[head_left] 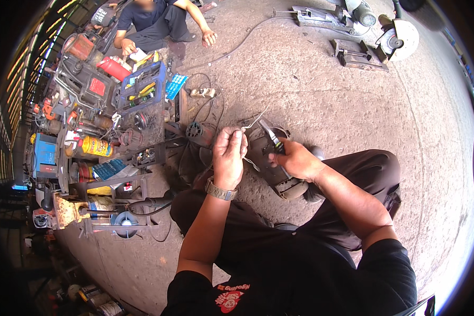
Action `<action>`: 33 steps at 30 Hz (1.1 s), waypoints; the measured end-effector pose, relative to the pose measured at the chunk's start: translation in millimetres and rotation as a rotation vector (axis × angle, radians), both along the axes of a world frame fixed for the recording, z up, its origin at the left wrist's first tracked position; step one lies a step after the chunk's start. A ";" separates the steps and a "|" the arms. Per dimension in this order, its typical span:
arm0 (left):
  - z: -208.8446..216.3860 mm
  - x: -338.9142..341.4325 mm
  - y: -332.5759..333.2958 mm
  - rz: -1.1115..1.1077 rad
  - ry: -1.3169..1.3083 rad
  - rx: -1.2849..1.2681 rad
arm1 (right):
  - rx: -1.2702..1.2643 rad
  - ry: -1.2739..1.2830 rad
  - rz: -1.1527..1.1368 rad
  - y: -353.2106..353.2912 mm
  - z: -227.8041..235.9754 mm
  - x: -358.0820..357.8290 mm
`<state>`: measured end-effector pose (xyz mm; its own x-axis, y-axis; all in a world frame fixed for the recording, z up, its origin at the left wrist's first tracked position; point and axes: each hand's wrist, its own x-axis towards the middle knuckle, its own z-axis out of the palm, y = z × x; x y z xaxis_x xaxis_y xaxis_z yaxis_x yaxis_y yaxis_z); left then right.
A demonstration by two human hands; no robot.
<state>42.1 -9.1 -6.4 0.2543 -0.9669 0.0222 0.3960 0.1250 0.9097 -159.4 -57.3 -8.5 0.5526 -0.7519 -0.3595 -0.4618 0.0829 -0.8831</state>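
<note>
On the concrete floor (300, 95), a long, dark metal body (259, 150) is set down between the knees and beyond the hands, with nothing seen attached to it by the work in hand. A thin, pale wire (256, 117) has already been raised above the near left edge of that body. The work is judged to be partway: the wire is gripped and its far end is left free, bent toward the far right, while no finished joint can be made out. Another pale strand hangs on the near side of the fist; whether it belongs to the same wire cannot be told.

The right forearm is brought in from the near right, angled far and left, and the right hand (299, 160) is closed around the grip of a hand tool (273, 138). The tool's bright head is pointed far and left, apart from the wire; whether its jaws are parted cannot be told. The left forearm is held steeper, with the wrist raised, and the left hand (228, 152) is curled, its thumb and fingertips pressed together on the wire.
</note>
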 end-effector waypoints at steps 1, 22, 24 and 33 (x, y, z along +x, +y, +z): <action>-1.7 0.9 0.1 0.000 -0.050 -0.025 | 0.132 -0.116 0.032 2.2 6.4 1.4; -0.1 5.7 -1.3 0.046 -0.793 0.007 | -0.033 0.066 0.106 7.7 20.2 3.5; 8.9 -5.8 3.9 0.138 -1.097 0.091 | -0.490 0.257 0.095 -4.5 6.3 0.9; 3.3 3.3 7.0 0.189 -1.082 0.033 | -0.460 0.284 0.085 7.6 1.5 4.3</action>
